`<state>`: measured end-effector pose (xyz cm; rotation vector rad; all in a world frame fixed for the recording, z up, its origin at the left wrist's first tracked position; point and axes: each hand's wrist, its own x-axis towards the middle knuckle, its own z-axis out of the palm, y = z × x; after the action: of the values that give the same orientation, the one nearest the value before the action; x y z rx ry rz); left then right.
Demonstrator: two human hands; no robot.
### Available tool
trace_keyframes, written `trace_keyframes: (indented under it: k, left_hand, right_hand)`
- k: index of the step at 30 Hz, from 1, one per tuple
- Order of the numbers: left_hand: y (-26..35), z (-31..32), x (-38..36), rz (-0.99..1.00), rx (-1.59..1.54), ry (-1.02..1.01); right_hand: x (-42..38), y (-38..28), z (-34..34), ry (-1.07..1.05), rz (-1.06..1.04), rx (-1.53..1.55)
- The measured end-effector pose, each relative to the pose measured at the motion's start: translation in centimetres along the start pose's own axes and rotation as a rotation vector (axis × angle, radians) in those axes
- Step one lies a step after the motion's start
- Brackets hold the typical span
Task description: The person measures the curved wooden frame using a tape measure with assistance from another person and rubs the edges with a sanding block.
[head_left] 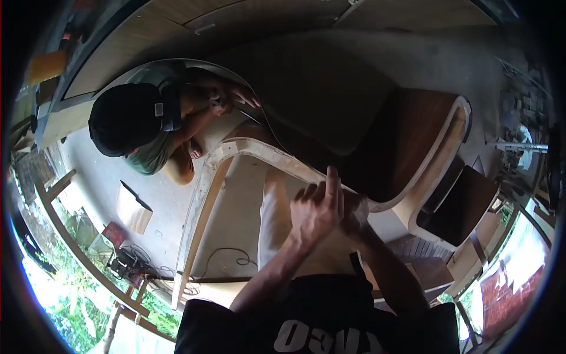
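In the middle of the head view my left hand (315, 213) is at the pale rim of a long curved wooden frame (283, 158). One of its fingers points away from me while the others are curled; what lies under them is hidden. Close against it, my right hand (355, 213) is at the same rim, its fingers mostly covered by the left hand. Beyond the rim lies a dark, curved sheet (318, 97) with a thin edge. The frame bends upward at the right into a brown curved panel (421, 127).
A co-worker in a black cap (124, 118) crouches at the left, hands near the sheet's edge. A tool with tangled cable (132, 262) sits on the floor. A small board (134, 207) lies nearby. A dark-topped wooden piece (463, 203) stands at right.
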<state>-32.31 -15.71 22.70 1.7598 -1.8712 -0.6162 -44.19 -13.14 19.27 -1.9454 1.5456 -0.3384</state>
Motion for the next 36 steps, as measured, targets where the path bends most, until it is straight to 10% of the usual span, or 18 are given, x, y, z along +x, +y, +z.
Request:
trace_keyframes:
  k: [5,6,8,32,34,35,36]
  left_hand:
    - [0.2,-0.4,0.9,-0.026,0.022,-0.157]
    - [0.0,-1.0,-0.2,-0.027,0.026,-0.151]
    - [-0.9,-2.0,-2.0,-0.02,0.021,-0.158]
    - [-12.5,4.2,1.5,-0.055,-0.075,-0.027]
    - [-13.2,4.6,2.1,0.047,-0.028,0.024]
    - [-13.0,3.7,1.9,-0.09,0.125,-0.265]
    - [-17.0,5.6,-0.4,0.329,0.647,-0.123]
  right_hand:
    - [-1.1,0.0,0.5,-0.055,0.05,0.068]
    - [-2.4,-0.1,1.6,-0.01,0.218,0.466]
    - [-2.7,-1.4,2.0,-0.178,0.072,0.108]
    - [5.5,1.7,12.2,-0.058,-0.07,-0.105]
    - [6.1,2.0,13.3,-0.089,-0.023,-0.217]
    - [5.6,2.8,15.6,-0.017,0.028,-0.109]
    - [5.3,3.2,17.2,0.059,0.085,-0.006]
